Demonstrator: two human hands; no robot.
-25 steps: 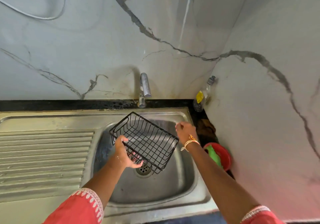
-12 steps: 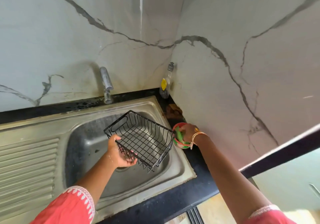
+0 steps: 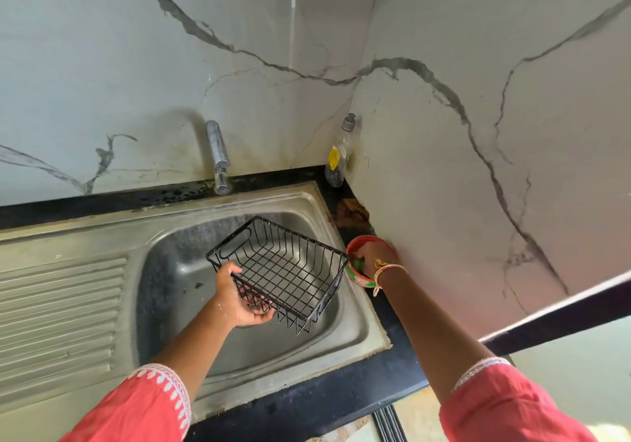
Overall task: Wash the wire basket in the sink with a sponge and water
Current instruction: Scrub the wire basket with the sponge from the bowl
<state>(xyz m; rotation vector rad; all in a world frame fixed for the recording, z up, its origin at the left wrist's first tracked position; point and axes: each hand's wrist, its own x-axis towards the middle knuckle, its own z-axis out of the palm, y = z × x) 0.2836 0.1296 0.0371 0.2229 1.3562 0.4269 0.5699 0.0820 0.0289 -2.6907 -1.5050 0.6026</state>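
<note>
Gripping the tilted wire basket (image 3: 280, 270) above the sink (image 3: 355, 332) one-handed, left hand (image 3: 239, 301) may let it slip while right hand (image 3: 374, 257), closed on something green in the red bowl (image 3: 355, 279) at the worktop's right edge, draws attention aside.

Both arms wear coral-pink fabric sleeves (image 3: 136, 407) edged with white lace trim, and a yellow-and-white thread bracelet (image 3: 384, 270) circles the right wrist.
</note>
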